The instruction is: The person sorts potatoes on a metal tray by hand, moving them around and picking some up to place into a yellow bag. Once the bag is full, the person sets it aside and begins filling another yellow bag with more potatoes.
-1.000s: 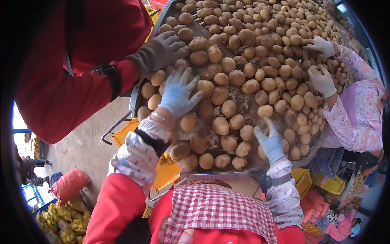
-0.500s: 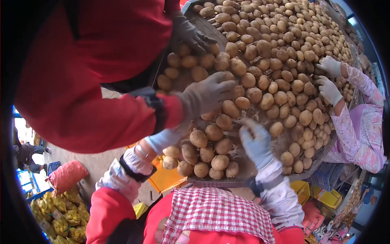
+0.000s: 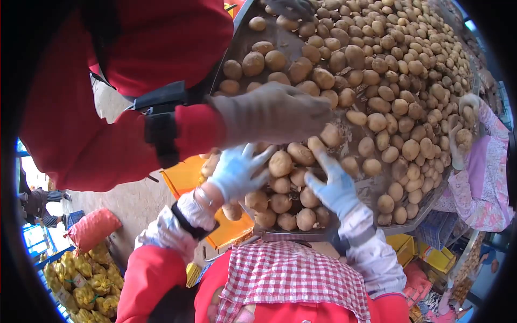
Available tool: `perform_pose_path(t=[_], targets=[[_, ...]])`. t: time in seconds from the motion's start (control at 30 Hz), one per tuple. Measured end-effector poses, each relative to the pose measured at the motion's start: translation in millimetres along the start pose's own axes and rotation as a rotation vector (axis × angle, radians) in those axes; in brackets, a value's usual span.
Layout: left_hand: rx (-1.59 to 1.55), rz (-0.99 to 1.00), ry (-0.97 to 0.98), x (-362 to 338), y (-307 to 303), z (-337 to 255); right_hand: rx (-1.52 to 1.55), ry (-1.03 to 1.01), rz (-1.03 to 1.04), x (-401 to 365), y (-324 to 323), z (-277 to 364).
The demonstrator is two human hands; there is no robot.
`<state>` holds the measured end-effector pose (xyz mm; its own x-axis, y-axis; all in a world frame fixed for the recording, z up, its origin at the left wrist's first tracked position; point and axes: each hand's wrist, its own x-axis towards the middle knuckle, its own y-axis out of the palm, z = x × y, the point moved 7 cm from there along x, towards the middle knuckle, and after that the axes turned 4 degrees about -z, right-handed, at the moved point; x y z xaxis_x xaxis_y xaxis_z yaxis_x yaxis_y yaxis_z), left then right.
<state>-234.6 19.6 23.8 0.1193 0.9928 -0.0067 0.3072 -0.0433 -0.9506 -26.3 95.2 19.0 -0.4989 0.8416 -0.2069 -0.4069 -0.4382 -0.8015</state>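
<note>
My left hand (image 3: 240,172), in a light blue-white glove, has its fingers spread at the left side of a cluster of potatoes (image 3: 280,163). My right hand (image 3: 335,187), gloved the same way, lies open at the cluster's right side, its fingers touching or just over the potatoes. Both hands hold nothing that I can see. The potatoes lie on a dark, dusty metal table (image 3: 371,188), near its front edge. Just beyond my hands, a co-worker's grey-gloved hand (image 3: 274,113) reaches across other potatoes, its fingertips blurred.
A co-worker's red sleeve (image 3: 107,145) fills the left side. Across the table, another person's gloved hand (image 3: 456,141) is among potatoes. A yellow-orange crate (image 3: 183,175) stands below the table's left edge. A red sack (image 3: 94,229) and bagged potatoes (image 3: 86,296) sit at lower left.
My left hand has come out from under the co-worker's arm, rightward to the near potatoes. My right hand has shifted slightly. The co-worker's near hand has moved right, the other farther up.
</note>
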Motion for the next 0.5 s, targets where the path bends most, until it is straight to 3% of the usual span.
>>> perform_pose_path(t=[0.03, 0.07, 0.13, 0.17, 0.2, 0.27, 0.33, 0.4, 0.47, 0.5], targets=[[0.109, -0.236, 0.086, -13.9, -17.7, -7.8, -0.062, -0.066, -0.036, -18.4, 1.1, -1.3], [0.112, -0.241, 0.090, -21.3, -23.6, -5.1, -0.124, -0.131, -0.068, -35.6, 2.9, -3.5], [-0.328, 0.029, -0.044, -30.3, -18.5, 12.2, -0.084, 0.086, -0.013, -54.3, 0.3, -20.2], [-0.368, -0.020, -0.110, -30.7, -15.3, 28.0, -0.068, 0.143, 0.082, -59.0, 13.0, -19.0], [-0.365, -0.023, -0.111, -19.3, -10.9, 32.9, -0.189, 0.019, 0.091, -61.4, 26.2, -9.1], [-0.126, -0.513, -0.069, 16.8, -37.3, 42.0, -0.146, -0.045, 0.189, -49.7, 36.8, 9.3], [0.004, -0.644, -0.111, 57.5, -29.2, 56.4, 0.029, -0.147, 0.147, -29.0, 22.1, 28.9], [0.062, -0.600, -0.085, 95.8, -12.8, 55.2, 0.054, -0.198, -0.047, 4.2, -15.9, 33.8], [0.117, -0.553, -0.066, 111.1, -0.4, 40.4, -0.129, -0.100, -0.464, 47.0, -53.6, 0.6], [0.103, -0.465, -0.092, 114.5, 8.6, 34.0, -0.112, -0.034, -0.496, 66.8, -65.1, -15.9]])
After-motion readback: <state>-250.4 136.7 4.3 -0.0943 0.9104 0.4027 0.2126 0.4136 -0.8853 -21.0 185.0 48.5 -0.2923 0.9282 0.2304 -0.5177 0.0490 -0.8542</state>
